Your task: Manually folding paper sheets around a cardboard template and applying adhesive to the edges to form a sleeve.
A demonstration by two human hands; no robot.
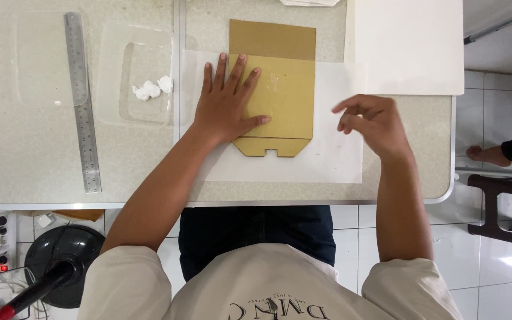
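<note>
Here, left hand (227, 104) flat on cardboard (280, 89)

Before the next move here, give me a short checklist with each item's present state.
1. Left hand flat on the brown cardboard piece: ok.
2. Cardboard lies on the white sheet: ok.
3. Right hand clear of the cardboard, hovering over the sheet with fingers curled: ok.
4. Whether the right hand holds anything: cannot tell.
5. Metal ruler lies apart at the left, untouched: ok.
6. Sheet fully on the table: ok.
</note>
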